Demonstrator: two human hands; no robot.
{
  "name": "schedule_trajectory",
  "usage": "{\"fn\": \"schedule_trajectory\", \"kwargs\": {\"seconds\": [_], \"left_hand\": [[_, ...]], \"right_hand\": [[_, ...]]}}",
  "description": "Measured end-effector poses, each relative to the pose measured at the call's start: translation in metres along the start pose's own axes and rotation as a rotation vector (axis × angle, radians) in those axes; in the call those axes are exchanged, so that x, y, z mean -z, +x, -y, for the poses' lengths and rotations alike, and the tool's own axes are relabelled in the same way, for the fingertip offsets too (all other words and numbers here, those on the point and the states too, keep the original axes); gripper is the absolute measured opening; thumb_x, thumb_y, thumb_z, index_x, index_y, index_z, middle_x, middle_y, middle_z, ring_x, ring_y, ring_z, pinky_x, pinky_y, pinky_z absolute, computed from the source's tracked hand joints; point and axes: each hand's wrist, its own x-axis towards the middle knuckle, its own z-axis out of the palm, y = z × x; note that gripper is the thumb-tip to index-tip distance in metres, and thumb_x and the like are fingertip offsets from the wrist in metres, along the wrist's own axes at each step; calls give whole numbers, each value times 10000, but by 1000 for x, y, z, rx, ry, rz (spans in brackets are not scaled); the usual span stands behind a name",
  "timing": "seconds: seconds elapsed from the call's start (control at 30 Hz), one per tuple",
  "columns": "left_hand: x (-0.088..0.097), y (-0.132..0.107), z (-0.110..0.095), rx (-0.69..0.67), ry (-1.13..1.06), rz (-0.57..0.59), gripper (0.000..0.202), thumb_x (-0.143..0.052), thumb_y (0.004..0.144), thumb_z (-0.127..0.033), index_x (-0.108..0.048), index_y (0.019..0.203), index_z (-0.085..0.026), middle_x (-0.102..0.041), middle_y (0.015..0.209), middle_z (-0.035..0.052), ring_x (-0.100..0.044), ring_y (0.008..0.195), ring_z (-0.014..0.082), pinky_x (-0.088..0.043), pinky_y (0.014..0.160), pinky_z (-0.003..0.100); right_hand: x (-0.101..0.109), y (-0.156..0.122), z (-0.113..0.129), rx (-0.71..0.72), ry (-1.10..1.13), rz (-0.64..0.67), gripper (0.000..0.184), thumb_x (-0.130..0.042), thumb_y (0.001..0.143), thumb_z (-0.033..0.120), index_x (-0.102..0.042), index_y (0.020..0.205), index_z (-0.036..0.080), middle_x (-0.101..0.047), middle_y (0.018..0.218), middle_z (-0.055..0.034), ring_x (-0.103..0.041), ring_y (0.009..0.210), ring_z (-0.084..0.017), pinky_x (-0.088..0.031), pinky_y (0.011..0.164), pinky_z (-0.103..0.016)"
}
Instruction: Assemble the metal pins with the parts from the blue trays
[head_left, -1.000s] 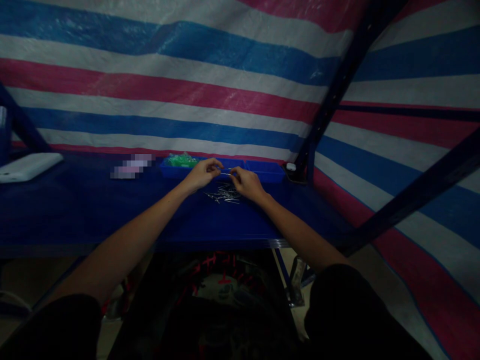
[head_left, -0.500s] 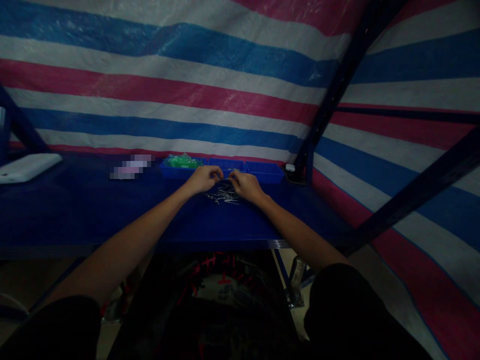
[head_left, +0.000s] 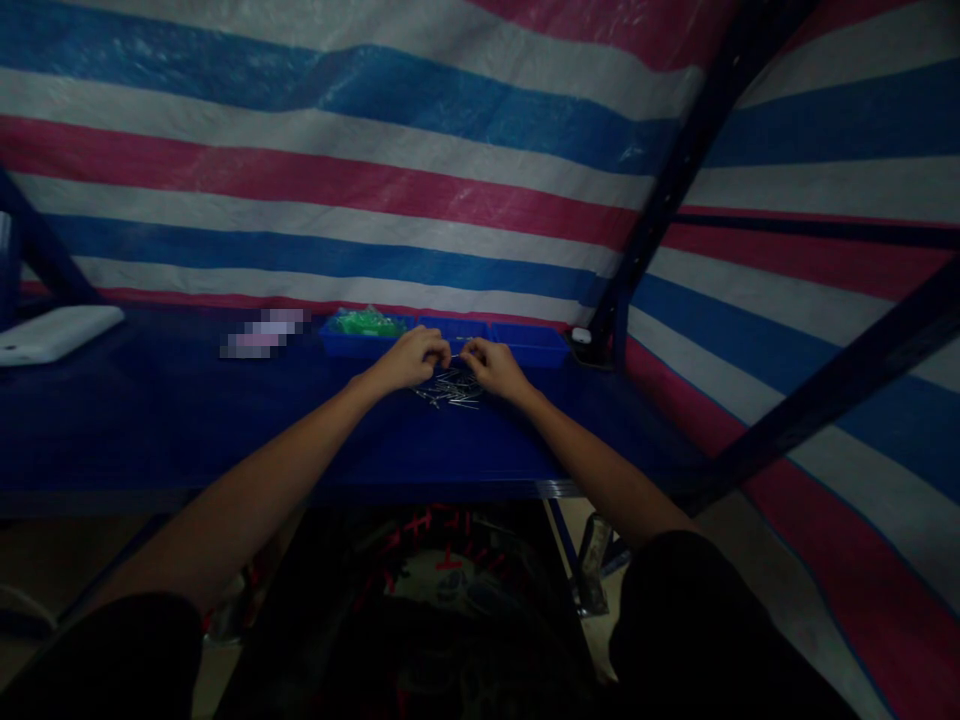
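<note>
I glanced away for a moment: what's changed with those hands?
The left hand dipped slightly toward the thin metal pieces; the right hand barely moved. Whether either let go of anything is too dim to tell. The blue bins and green pieces stayed put.

Two bare hands, the left hand [head_left: 415, 357] and right hand [head_left: 493, 367], fingertips close together above a loose pile of slim silver metal pins [head_left: 456, 390].
Between the fingertips: a pale sliver, too dim to identify. Beneath the fingers: dark blue smooth tabletop [head_left: 360, 440]. Just beyond the fingers: row of blue plastic bins [head_left: 529, 345], green and clear plastic pieces [head_left: 367, 321] in the leftmost. Well left of the fingers: white, round-cornered flat object [head_left: 60, 335]. Farther beyond: red, white and blue striped sheeting [head_left: 375, 190].
</note>
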Motion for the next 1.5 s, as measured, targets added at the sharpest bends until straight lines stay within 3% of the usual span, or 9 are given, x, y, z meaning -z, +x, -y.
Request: {"fn": "schedule_trajectory", "kwargs": {"seconds": [0.27,0.53,0.77,0.83,1.03,1.2,1.33,1.5], "left_hand": [[0,-1,-1,-48,13,-17,278,-397,679,-25,-613,609,-186,-509,756,34,-440,762,175,-341,742,322],[-2,-1,-3,-49,33,-48,258,-386,697,-21,-573,614,-178,-509,720,29,-445,780,179,-350,753,315],[-4,-2,-4,93,-117,-147,230,-423,792,-132,-561,969,-185,-607,817,34,-506,773,169,-392,728,301],[-4,-1,-6,119,-115,-170,231,-459,787,-157,-554,997,-173,-618,843,41,-524,790,169,-398,751,303],[-7,-1,-4,133,-51,-161,195,-485,790,-193,-605,942,-172,-653,879,45,-544,781,169,-386,821,341],[-9,-1,3,123,42,-101,205,-481,795,-214,-673,847,-163,-661,843,77,-530,756,199,-383,782,367],[-8,0,2,144,44,-100,213,-482,790,-202,-680,856,-162,-666,833,77,-534,746,195,-384,765,355],[-8,0,0,139,30,-100,203,-484,794,-212,-671,863,-172,-677,849,62,-539,742,181,-384,743,328]], "right_hand": [[-2,2,-2,-27,170,-48,215,-460,825,305,-596,811,139,-514,570,30,-426,512,-96,-312,519,-210],[-7,4,-5,9,192,-53,249,-419,842,337,-566,764,151,-502,582,31,-424,525,-94,-310,525,-211],[-3,3,-4,-23,166,-107,267,-408,846,342,-538,706,156,-480,574,35,-420,531,-95,-292,524,-216],[-2,3,-3,-32,158,-119,262,-407,848,339,-543,717,157,-485,574,34,-422,530,-97,-294,525,-218],[-1,1,-1,4,100,-104,260,-403,860,331,-553,734,160,-514,599,22,-443,549,-101,-300,542,-217],[1,-1,4,32,11,-72,262,-402,871,335,-572,768,164,-529,600,16,-452,541,-101,-295,542,-214],[2,-3,7,25,-21,-52,240,-439,855,361,-580,890,171,-538,590,23,-462,528,-108,-299,541,-214],[4,-3,8,46,-60,-78,222,-422,861,312,-588,913,174,-564,623,9,-484,556,-117,-310,564,-220]]}}
